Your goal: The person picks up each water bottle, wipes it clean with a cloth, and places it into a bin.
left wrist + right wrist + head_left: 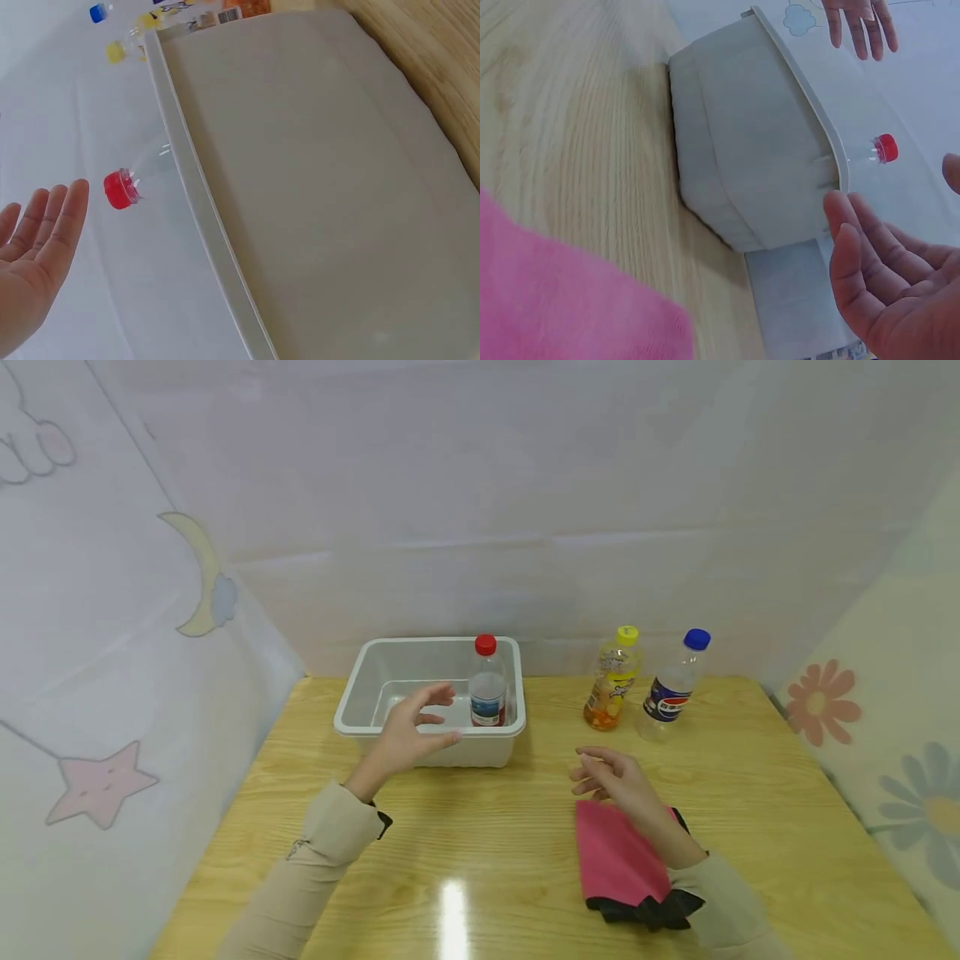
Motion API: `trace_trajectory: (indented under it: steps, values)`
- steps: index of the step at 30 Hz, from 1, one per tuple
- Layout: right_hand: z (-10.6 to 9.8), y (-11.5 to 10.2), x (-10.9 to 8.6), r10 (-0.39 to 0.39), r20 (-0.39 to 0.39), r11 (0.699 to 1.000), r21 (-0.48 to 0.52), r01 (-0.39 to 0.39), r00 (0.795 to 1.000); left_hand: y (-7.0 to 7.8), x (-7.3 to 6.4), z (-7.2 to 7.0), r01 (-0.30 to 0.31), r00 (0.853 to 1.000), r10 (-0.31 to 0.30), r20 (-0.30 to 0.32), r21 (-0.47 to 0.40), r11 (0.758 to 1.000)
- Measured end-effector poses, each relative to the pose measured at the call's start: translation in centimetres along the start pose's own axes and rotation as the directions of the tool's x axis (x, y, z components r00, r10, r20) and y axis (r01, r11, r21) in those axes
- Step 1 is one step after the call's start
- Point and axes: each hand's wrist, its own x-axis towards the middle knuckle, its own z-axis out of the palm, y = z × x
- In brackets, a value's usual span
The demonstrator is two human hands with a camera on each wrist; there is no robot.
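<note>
In the head view my left hand hovers over the front rim of a white plastic basin, its fingers apart and nothing in them. Inside the basin, at the right, stands a red-capped bottle with a blue label; its cap also shows beyond the rim in the left wrist view. My right hand is held above the far edge of a folded pink cloth with black trim. Its fingers are loosely bent and hold nothing, as the right wrist view of the hand also shows.
Behind my right hand, a yellow-capped bottle with orange contents and a blue-capped Pepsi bottle stand on the wooden table. Pale printed sheets hang at the table's back and sides.
</note>
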Motion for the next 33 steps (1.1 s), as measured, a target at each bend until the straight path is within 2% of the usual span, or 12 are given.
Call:
trace_trajectory:
  steps: [3, 7, 9, 11, 13, 16, 21, 24, 27, 33]
  values:
    - [-0.6, 0.6, -0.7, -0.036, 0.037, 0.997, -0.069, 0.038, 0.999, 0.1, -0.8, 0.5, -0.085, 0.996, 0.082, 0.026, 0.132, 0.988]
    - [-1.4, 1.9, -1.6, -0.1, 0.073, 0.978, -0.174, 0.112, 0.992, -0.3, -1.8, 1.3, -0.183, 0.983, 0.172, 0.064, 0.276, 0.944]
    - [-1.8, 2.5, -1.9, -0.137, 0.083, 0.959, -0.237, 0.153, 0.987, -0.5, -2.2, 1.7, -0.211, 0.978, 0.198, 0.072, 0.307, 0.928]
    - [-2.1, 3.0, -2.2, -0.18, 0.095, 0.926, -0.318, 0.201, 0.979, -0.7, -2.5, 2.2, -0.224, 0.974, 0.21, 0.079, 0.312, 0.923]
    - [-2.5, 3.4, -2.5, -0.219, 0.114, 0.874, -0.418, 0.247, 0.969, -0.9, -2.7, 2.8, -0.236, 0.972, 0.216, 0.097, 0.308, 0.922]
    - [-2.8, 3.9, -2.9, -0.219, 0.136, 0.787, -0.56, 0.258, 0.966, -1.1, -3.0, 3.8, -0.246, 0.967, 0.211, 0.144, 0.29, 0.925]
    - [-2.8, 5.1, -3.4, -0.093, 0.124, 0.643, -0.75, 0.154, 0.988, -1.3, -3.1, 5.1, -0.244, 0.96, 0.181, 0.215, 0.314, 0.917]
    - [-2.5, 6.1, -3.4, -0.018, 0.125, 0.579, -0.808, 0.112, 0.992, -1.3, -3.0, 5.5, -0.25, 0.956, 0.168, 0.239, 0.373, 0.893]
    - [-2.1, 6.8, -3.3, 0.02, 0.135, 0.544, -0.833, 0.102, 0.991, -1.1, -2.5, 5.8, -0.277, 0.95, 0.185, 0.253, 0.4, 0.874]
    - [-1.4, 7.4, -2.7, 0.057, 0.161, 0.415, -0.901, 0.123, 0.985, -0.5, -1.3, 6.2, -0.317, 0.936, 0.218, 0.276, 0.392, 0.864]
